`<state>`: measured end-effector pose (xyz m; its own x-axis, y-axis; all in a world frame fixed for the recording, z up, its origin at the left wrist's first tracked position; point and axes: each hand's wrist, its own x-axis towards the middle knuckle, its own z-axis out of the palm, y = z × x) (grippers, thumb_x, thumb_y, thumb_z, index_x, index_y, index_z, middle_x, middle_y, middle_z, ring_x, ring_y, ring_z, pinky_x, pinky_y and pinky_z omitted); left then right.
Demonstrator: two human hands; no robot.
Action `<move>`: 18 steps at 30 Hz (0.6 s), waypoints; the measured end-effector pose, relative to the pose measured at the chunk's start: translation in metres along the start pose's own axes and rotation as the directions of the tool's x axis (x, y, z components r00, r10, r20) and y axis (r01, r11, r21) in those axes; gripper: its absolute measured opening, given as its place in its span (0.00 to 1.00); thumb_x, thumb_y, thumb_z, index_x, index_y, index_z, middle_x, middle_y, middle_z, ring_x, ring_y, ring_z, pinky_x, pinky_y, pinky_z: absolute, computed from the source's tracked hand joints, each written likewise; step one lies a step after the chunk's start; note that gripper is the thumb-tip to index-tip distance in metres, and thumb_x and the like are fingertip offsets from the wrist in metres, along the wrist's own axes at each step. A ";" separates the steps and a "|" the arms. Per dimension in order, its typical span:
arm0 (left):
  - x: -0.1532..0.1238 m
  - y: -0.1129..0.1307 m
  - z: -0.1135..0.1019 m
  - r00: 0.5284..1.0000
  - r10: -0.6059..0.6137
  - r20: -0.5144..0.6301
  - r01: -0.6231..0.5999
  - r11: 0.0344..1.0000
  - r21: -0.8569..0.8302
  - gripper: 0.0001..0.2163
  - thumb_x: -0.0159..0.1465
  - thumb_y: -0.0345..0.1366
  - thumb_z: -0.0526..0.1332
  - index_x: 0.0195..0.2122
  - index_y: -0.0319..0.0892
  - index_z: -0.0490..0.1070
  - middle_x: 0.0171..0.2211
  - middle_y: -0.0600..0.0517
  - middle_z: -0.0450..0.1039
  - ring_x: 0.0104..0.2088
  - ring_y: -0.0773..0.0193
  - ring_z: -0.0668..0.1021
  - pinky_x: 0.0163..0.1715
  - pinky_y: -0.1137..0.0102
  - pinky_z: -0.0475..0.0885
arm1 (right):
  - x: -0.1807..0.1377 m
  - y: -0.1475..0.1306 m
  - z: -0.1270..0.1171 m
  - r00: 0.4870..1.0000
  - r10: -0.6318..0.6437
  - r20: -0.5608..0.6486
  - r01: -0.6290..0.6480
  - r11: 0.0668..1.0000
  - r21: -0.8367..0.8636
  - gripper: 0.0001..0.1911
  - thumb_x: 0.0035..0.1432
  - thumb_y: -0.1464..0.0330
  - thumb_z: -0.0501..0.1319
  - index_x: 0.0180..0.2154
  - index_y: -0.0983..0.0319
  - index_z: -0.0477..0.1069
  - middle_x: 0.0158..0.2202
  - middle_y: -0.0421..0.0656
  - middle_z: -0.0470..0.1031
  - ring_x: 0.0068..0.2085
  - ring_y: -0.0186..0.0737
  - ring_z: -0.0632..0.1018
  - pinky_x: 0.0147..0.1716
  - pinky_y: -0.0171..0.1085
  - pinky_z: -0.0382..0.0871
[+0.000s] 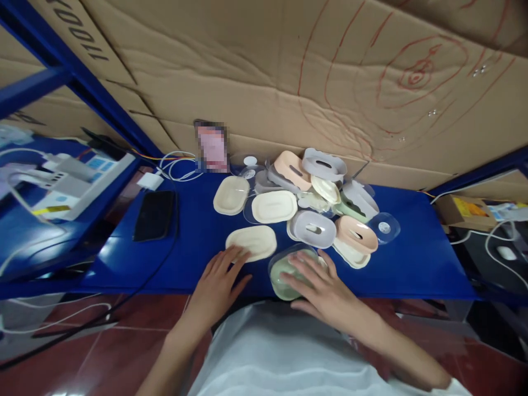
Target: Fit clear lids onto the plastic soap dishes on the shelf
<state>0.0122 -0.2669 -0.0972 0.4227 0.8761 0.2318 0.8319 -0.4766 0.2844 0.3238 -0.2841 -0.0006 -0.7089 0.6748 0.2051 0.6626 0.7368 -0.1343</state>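
Observation:
My left hand (220, 278) is open, its fingertips resting on the near edge of a cream oval tray (258, 240). Fingers spread, my right hand (319, 283) lies over a green oval dish (280, 272) with a see-through plastic piece on it; the palm hides part of the dish. Beyond the hands are another cream oval tray (274, 206), a cream dish (231, 195), a grey slotted piece (314, 229) and a peach slotted piece (357, 235). The peach piece overlaps a cream tray (352, 256).
A heap of grey, peach, cream and green pieces (292, 170) sits against the cardboard wall (256, 71). A see-through lid (384, 227) lies right. On the left are a black phone (154, 216), a cable and a white charger (150, 180). Blue frame posts flank the blue table (412, 264).

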 end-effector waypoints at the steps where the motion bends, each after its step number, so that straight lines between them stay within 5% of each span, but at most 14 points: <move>1: -0.003 -0.002 0.000 0.999 -0.037 -0.040 0.037 0.999 0.009 0.20 0.76 0.41 0.58 0.68 0.47 0.68 0.64 0.40 0.74 0.66 0.43 0.75 0.65 0.46 0.69 | -0.007 -0.002 0.020 0.998 0.061 -0.018 -0.062 0.998 -0.021 0.25 0.72 0.58 0.65 0.66 0.56 0.70 0.70 0.50 0.70 0.70 0.57 0.70 0.70 0.63 0.61; 6: -0.003 0.012 -0.008 0.982 -0.025 -0.187 0.013 0.998 -0.063 0.22 0.74 0.38 0.60 0.69 0.47 0.66 0.66 0.38 0.71 0.67 0.41 0.73 0.67 0.43 0.66 | -0.010 -0.010 0.073 0.963 0.168 -0.210 -0.163 0.986 0.042 0.21 0.73 0.60 0.64 0.64 0.54 0.71 0.66 0.50 0.75 0.67 0.54 0.73 0.72 0.62 0.57; 9: 0.002 0.030 -0.003 0.986 0.097 -0.135 -0.123 0.972 -0.199 0.28 0.72 0.45 0.65 0.71 0.48 0.63 0.70 0.38 0.65 0.69 0.42 0.70 0.66 0.49 0.70 | 0.005 -0.016 0.085 0.905 0.233 -0.357 -0.216 0.973 0.086 0.24 0.73 0.61 0.63 0.67 0.58 0.68 0.69 0.56 0.68 0.72 0.56 0.68 0.71 0.59 0.62; 12: 0.009 0.040 0.008 0.984 0.047 -0.173 -0.088 0.967 -0.238 0.29 0.71 0.51 0.66 0.70 0.50 0.65 0.68 0.39 0.68 0.67 0.43 0.73 0.65 0.48 0.70 | 0.009 -0.019 0.093 0.842 0.313 -0.439 -0.311 0.947 0.079 0.31 0.72 0.59 0.65 0.70 0.59 0.63 0.73 0.61 0.59 0.75 0.62 0.62 0.69 0.61 0.65; 18: 0.023 0.030 0.013 0.958 -0.144 -0.247 0.003 0.869 -0.495 0.18 0.71 0.48 0.67 0.58 0.49 0.75 0.57 0.44 0.74 0.60 0.51 0.77 0.63 0.53 0.73 | -0.013 -0.012 0.095 0.923 0.242 -0.300 -0.239 0.970 0.046 0.19 0.75 0.63 0.60 0.64 0.56 0.72 0.61 0.51 0.76 0.66 0.52 0.72 0.65 0.53 0.67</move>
<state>0.0520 -0.2600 -0.0949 0.1960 0.8903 0.4109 0.5466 -0.4471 0.7081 0.3016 -0.2981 -0.0938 -0.4215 0.7886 0.4477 0.8010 0.5552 -0.2238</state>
